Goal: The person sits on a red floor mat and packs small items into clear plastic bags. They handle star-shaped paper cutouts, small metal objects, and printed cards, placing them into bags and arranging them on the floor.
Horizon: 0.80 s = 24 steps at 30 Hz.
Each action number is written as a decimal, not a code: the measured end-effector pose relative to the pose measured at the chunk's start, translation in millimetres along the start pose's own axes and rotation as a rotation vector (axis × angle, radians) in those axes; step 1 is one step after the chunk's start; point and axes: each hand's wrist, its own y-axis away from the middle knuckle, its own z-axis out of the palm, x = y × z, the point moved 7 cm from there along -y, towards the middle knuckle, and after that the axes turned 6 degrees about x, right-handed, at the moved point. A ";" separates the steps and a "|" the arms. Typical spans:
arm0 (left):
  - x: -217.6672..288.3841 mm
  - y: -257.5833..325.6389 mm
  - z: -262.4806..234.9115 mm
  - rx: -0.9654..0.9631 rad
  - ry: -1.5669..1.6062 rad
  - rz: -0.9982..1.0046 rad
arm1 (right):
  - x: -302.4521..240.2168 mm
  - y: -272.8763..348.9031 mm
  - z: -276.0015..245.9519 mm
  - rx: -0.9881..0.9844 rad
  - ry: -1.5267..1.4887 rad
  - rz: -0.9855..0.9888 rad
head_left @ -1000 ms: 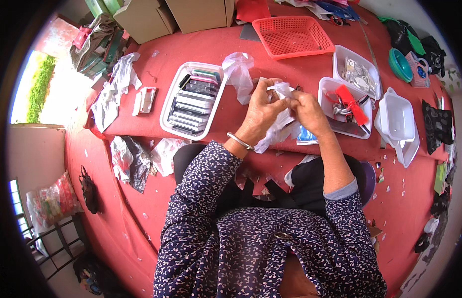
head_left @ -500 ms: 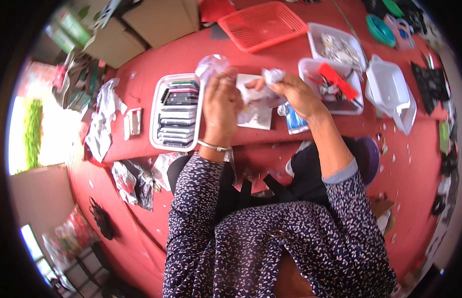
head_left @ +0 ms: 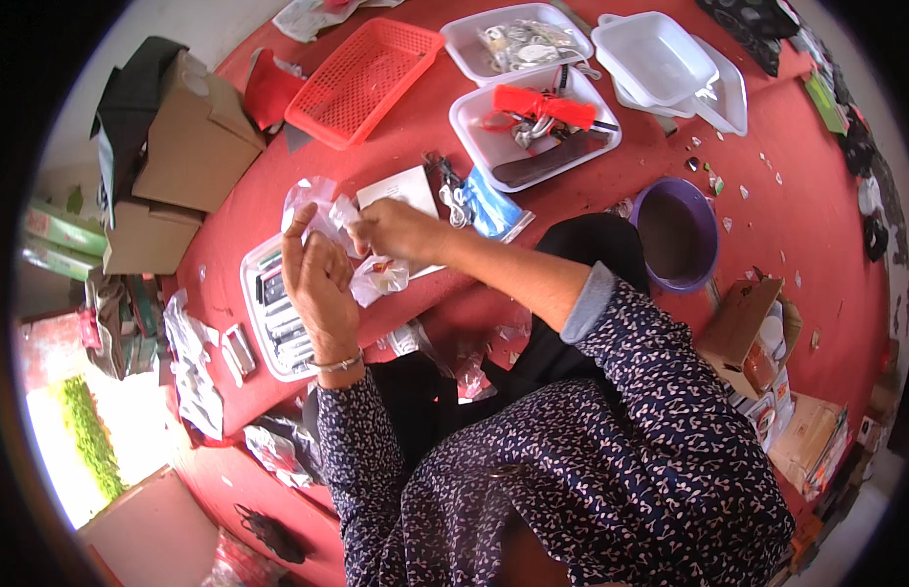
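- Our left hand [head_left: 317,279] is raised above the red table [head_left: 376,147], fingers partly curled, pinching one side of a crumpled clear plastic bag with small red marks [head_left: 361,264].
- Our right hand [head_left: 396,230] closes thumb and fingers on the top of the same bag, so the bag hangs stretched between both hands, just above the table's near edge.
- We cannot tell whether anything sits inside the bag; the plastic is too crinkled.
- Under our left hand we see a shallow white rectangular tray of dark and silver small parts [head_left: 278,313], lying at the table's edge.
- Just behind our right hand lies a white paper card [head_left: 405,191], with a bunch of metal pieces [head_left: 452,186] and a flat blue packet in clear wrap [head_left: 493,207] beside it.
- Farther back stands a white plastic tub holding a red-handled tool and metal bits [head_left: 532,122], with a red mesh plastic basket [head_left: 361,78] to its left.
- A purple round bowl [head_left: 677,233] stands to the right, well apart from our hands.
- A thin metal bangle [head_left: 337,364] circles our left wrist.
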 end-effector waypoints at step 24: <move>21.9 25.2 21.3 -0.020 -0.304 0.302 | -33.4 30.6 35.7 -0.431 -0.140 -0.110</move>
